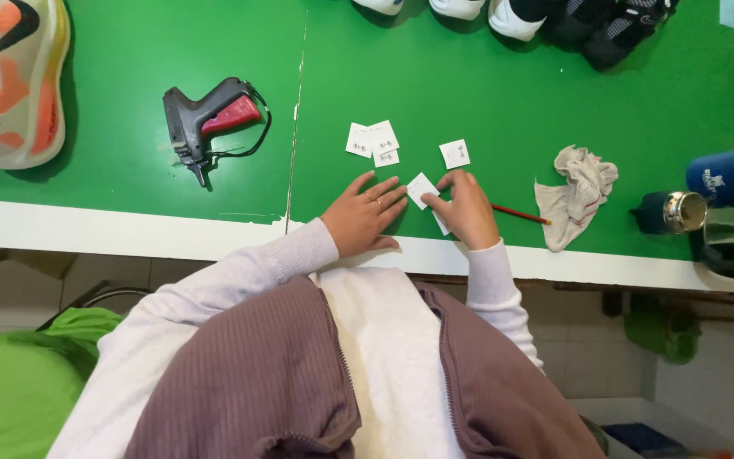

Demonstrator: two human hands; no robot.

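The right hand (467,208) is curling its fingertips onto a small white paper square (420,189), pinching its edge against the green table (129,51); the fingers are bent and closed on the slip rather than spread. A second slip (441,223) is peeking out from under that hand near the table's white edge. The left hand (367,214) is lying flat and open, palm down, fingers together and pointing toward the same square, its tips just beside it. To handle the slip well, I judge that a light pinch at one corner is serving best, with the flat hand steadying the surface nearby so the paper is not sliding or creasing.

Further out, a cluster of three slips (373,142) is lying beyond the hands, and a lone slip (455,154) is sitting apart to the right. A red pencil (520,213) is sticking out from behind the right hand, near a crumpled rag (575,194). A tagging gun (206,123) is resting well to the left.
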